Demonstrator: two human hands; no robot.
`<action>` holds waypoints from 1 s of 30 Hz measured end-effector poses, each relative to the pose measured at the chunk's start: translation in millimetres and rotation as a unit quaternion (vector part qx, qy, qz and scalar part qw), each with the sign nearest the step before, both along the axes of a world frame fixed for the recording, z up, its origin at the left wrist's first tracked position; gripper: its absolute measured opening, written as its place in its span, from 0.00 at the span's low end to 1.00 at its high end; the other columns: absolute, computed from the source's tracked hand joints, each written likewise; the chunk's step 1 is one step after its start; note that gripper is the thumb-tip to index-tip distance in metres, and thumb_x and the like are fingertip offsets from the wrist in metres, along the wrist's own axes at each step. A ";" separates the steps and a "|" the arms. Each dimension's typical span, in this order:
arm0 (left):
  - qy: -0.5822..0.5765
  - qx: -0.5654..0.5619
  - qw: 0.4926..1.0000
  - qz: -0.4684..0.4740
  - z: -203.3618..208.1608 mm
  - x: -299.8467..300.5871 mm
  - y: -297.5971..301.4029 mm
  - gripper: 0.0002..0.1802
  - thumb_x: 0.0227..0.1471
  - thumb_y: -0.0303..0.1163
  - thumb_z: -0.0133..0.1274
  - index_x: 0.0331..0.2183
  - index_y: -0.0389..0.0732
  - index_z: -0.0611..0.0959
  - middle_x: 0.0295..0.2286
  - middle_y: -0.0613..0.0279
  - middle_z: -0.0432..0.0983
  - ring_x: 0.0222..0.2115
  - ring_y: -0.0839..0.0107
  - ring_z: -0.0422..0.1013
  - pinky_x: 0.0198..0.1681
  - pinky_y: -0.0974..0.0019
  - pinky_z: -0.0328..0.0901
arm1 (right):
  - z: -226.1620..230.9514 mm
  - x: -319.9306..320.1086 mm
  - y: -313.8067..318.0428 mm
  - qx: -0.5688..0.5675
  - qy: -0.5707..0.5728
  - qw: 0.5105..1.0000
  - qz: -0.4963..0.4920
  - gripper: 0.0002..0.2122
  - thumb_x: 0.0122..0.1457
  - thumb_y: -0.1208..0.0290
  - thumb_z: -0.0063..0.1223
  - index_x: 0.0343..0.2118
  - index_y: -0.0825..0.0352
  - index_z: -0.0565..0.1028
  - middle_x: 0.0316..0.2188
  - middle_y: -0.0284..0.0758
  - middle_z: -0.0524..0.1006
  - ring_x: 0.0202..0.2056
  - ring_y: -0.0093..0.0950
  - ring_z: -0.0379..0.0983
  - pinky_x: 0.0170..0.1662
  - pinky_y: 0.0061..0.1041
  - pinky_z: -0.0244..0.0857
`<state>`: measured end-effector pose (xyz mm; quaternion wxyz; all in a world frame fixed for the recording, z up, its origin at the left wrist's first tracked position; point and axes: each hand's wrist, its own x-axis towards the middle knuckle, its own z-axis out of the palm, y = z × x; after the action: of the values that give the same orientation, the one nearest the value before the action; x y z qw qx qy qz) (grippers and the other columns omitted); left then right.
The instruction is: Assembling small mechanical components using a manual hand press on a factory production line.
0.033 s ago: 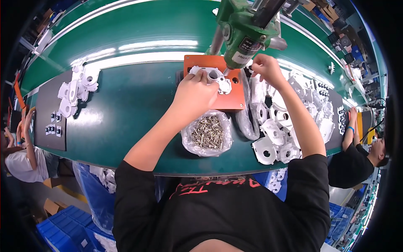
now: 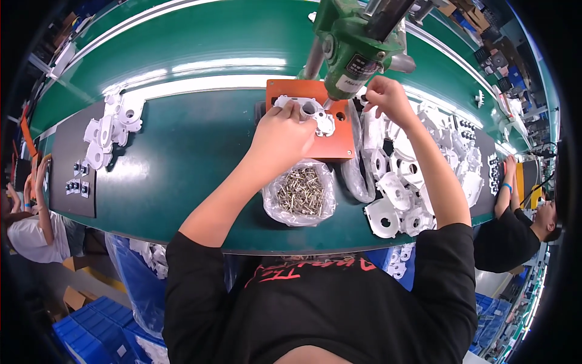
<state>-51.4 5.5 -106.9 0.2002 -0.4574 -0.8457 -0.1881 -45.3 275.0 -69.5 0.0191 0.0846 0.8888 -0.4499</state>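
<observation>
My left hand (image 2: 284,130) is closed on a white plastic housing (image 2: 325,125), fingers and thumb pressed on its near left side. The housing lies on an orange fixture plate (image 2: 332,149) beneath the head of a green bench press (image 2: 350,51). The tip of the press points down close to the housing's round opening. To the right of the press head, my right hand (image 2: 389,100) is raised with its fingers curled. A dark spot shows beside those fingertips; what they grip, if anything, I cannot make out.
A plastic-lined bowl of metal screws (image 2: 301,193) stands just before the fixture. Many white housings (image 2: 394,194) pile up at the right, beside a clear plastic bag (image 2: 357,182). More white housings (image 2: 109,130) and small black-and-white parts (image 2: 77,187) lie at the left. Other people sit at both sides.
</observation>
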 end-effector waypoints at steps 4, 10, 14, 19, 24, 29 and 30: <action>0.004 -0.009 1.000 0.003 3.4 0.1 -0.5 0.07 0.42 0.32 0.53 0.26 0.39 0.78 0.34 0.41 0.75 0.39 0.55 0.73 0.42 0.58 0.66 | 14.6 3.4 -14.9 -0.097 0.012 0.992 0.074 0.06 0.51 0.78 0.49 0.32 0.74 0.70 0.24 0.35 0.75 0.28 0.22 0.75 0.28 0.18 0.67; 0.003 -0.003 1.000 0.004 -0.7 -0.2 -1.6 0.07 0.42 0.32 0.53 0.25 0.39 0.78 0.35 0.41 0.75 0.39 0.55 0.73 0.43 0.58 0.66 | -17.5 9.6 -65.8 -0.168 0.061 0.982 0.064 0.09 0.50 0.77 0.55 0.33 0.76 0.73 0.29 0.35 0.77 0.30 0.19 0.72 0.35 0.19 0.67; -0.015 0.002 1.000 -0.001 2.6 1.0 -0.9 0.07 0.41 0.32 0.53 0.25 0.39 0.78 0.35 0.42 0.75 0.40 0.55 0.73 0.44 0.57 0.66 | -36.8 17.3 -70.9 0.005 0.134 0.987 0.088 0.06 0.50 0.77 0.56 0.29 0.74 0.75 0.28 0.33 0.78 0.31 0.22 0.73 0.36 0.23 0.66; -0.011 -0.002 1.000 0.002 2.5 1.0 -2.1 0.07 0.41 0.32 0.53 0.25 0.39 0.79 0.35 0.41 0.75 0.40 0.55 0.72 0.44 0.58 0.66 | -37.0 19.7 -68.1 0.158 0.340 0.907 0.193 0.07 0.46 0.76 0.58 0.29 0.71 0.76 0.31 0.37 0.77 0.35 0.34 0.72 0.39 0.29 0.66; 0.037 0.048 0.998 -0.009 -1.9 -0.2 1.1 0.07 0.38 0.32 0.52 0.21 0.39 0.78 0.26 0.46 0.76 0.34 0.57 0.73 0.39 0.59 0.65 | -23.0 30.3 -70.4 0.258 0.370 0.851 0.269 0.09 0.42 0.75 0.59 0.30 0.68 0.76 0.34 0.36 0.76 0.38 0.36 0.71 0.40 0.33 0.65; 0.026 0.033 0.999 -0.001 -1.3 0.9 -0.8 0.07 0.38 0.32 0.52 0.20 0.39 0.77 0.25 0.47 0.76 0.35 0.57 0.73 0.40 0.60 0.65 | -1.7 55.8 -88.9 0.299 0.361 0.839 0.276 0.10 0.39 0.76 0.58 0.29 0.67 0.76 0.34 0.36 0.76 0.36 0.33 0.70 0.39 0.30 0.63; 0.026 0.033 0.999 0.000 0.4 1.1 -1.4 0.07 0.38 0.32 0.52 0.20 0.39 0.77 0.25 0.47 0.76 0.35 0.57 0.73 0.40 0.60 0.65 | 2.4 64.8 -95.7 0.265 0.340 0.855 0.289 0.10 0.39 0.76 0.59 0.28 0.66 0.75 0.32 0.35 0.75 0.35 0.33 0.69 0.39 0.31 0.62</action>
<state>-50.2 4.2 -106.5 0.2368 -0.4557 -0.8335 -0.2039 19.5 179.3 -67.1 -0.1786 -0.3326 0.9099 -0.1719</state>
